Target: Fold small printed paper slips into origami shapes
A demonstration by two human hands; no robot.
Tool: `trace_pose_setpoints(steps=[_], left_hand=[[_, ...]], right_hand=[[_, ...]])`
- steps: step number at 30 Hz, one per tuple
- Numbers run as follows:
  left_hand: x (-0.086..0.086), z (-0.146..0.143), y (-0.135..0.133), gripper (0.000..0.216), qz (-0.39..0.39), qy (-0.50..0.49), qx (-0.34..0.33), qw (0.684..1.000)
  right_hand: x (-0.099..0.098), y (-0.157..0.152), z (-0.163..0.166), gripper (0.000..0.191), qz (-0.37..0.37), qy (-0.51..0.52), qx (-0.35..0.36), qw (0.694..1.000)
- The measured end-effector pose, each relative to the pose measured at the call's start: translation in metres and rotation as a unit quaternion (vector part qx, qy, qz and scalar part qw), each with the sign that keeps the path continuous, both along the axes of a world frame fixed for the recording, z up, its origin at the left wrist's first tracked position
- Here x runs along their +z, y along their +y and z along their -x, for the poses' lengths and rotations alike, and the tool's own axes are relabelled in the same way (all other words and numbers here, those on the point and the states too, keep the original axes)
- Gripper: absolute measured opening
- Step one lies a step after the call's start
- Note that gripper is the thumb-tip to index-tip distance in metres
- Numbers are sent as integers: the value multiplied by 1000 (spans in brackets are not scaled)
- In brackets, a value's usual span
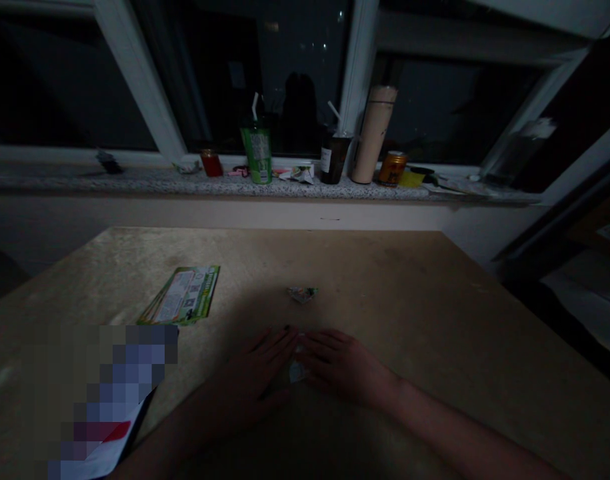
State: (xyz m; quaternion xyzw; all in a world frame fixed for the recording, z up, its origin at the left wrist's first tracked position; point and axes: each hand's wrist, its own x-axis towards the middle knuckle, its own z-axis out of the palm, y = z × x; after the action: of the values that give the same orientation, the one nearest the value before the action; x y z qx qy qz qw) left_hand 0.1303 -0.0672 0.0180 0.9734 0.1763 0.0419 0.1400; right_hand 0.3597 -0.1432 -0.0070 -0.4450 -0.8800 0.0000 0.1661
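In front of me, a small pale piece of paper [297, 372] lies on the table between my two hands, partly hidden under the fingers. My left hand [265, 365] rests palm down with fingers stretched flat, their tips at the paper's left edge. From the other side my right hand [337, 363] lies over the paper's right part, its fingers extended and pressed down. Just beyond the fingertips sits a small folded triangle of printed paper [303, 294]. Dim light and shadow blur the fine detail around the fingers.
A fanned stack of green printed leaflets [185, 297] lies left on the wooden table [385, 280]. Nearer, a blurred-out flat item [129, 393] lies beside my left forearm. The windowsill [289, 190] holds a green cup [257, 153], a dark cup [335, 159], a tall flask [375, 133] and a can [392, 169].
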Motion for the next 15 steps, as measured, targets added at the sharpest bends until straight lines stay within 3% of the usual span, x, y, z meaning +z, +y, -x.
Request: trace_pose_setpoints(steps=[15], left_hand=[[-4,-7,2,47,-7,-7,25,1000]], right_hand=[[10,-4,7,32,27,63,-39,997]])
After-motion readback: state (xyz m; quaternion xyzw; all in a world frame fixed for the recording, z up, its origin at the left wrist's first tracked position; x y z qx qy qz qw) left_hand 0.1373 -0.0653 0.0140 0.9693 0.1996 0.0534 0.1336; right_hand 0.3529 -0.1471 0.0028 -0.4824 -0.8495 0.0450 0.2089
